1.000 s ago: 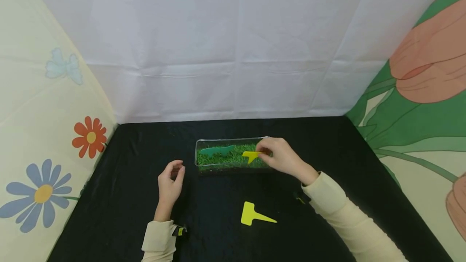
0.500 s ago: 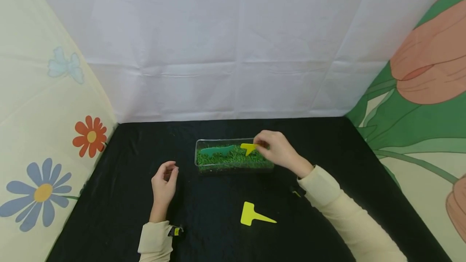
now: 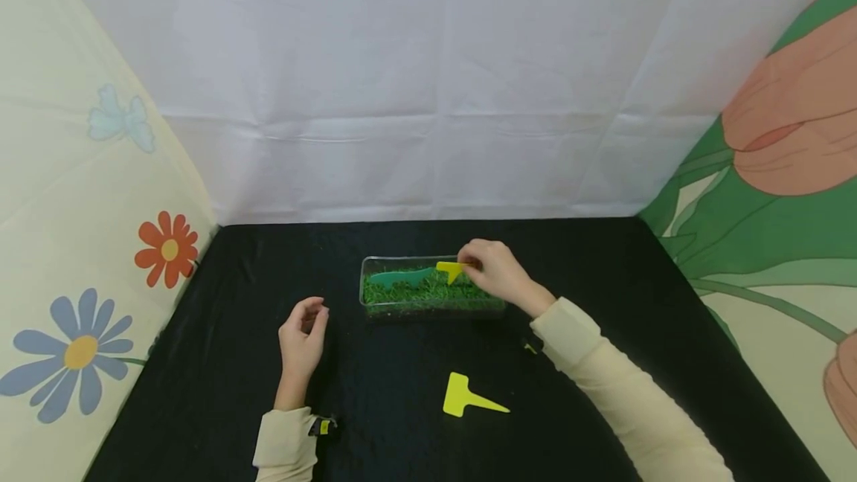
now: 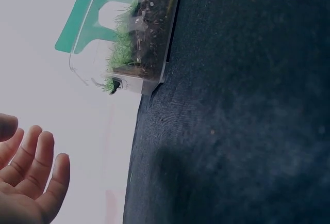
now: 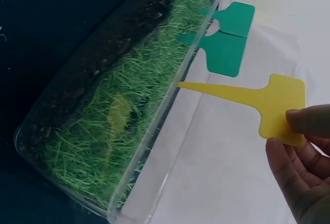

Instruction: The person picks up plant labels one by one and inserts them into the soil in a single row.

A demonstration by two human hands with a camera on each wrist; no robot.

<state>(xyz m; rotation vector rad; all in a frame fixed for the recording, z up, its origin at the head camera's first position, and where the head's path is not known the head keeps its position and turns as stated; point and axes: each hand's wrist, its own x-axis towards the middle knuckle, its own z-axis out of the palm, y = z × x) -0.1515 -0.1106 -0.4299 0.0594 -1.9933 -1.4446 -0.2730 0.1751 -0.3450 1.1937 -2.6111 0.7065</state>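
My right hand (image 3: 494, 268) pinches the broad head of a yellow T-shaped plant label (image 5: 281, 102) between thumb and fingers. Its pointed stem reaches toward the grass (image 5: 154, 64) in a clear rectangular planter (image 3: 435, 309); in the right wrist view the tip overlaps the rim, and I cannot tell whether it touches. Two green plant labels (image 5: 227, 53) stand side by side in the grass at the planter's left part. My left hand (image 3: 301, 341) holds nothing, its fingers loosely bent, left of the planter and nearer me.
A second yellow plant label (image 3: 462, 395) lies flat on the black cloth (image 3: 388, 407) in front of the planter. Dark soil (image 4: 152, 28) shows through the planter's wall. A white sheet (image 3: 428, 95) hangs behind, with printed flower panels on both sides.
My right hand has moved left and slightly farther away, carrying the yellow plant label over the planter. The left hand shifted a little left, then stayed still.
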